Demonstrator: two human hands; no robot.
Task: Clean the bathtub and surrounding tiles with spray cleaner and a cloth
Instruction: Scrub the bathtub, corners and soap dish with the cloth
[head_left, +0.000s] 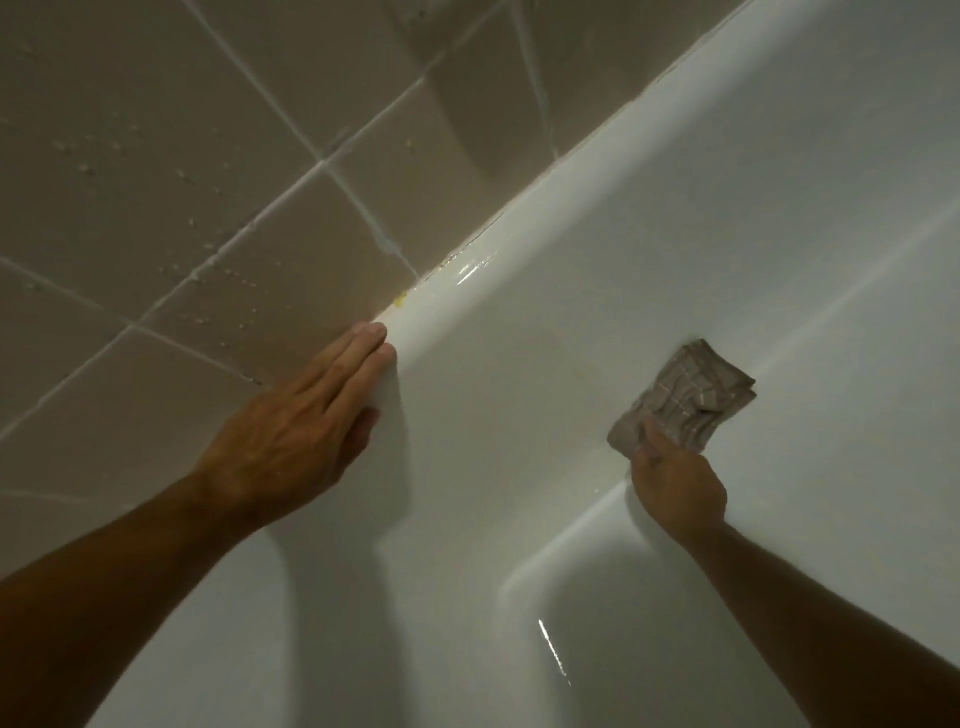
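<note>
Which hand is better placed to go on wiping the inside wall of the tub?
Right. The right hand already presses the folded cloth against the tub wall; the left hand lies flat and empty on the tub rim.

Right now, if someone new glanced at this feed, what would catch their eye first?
Two bare arms reaching into a white tub. The right hand presses a folded cloth against the inner wall, while the left hand lies flat on the rim by the tiles, which are dotted with droplets. A small yellow spot sits at the seam.
</note>
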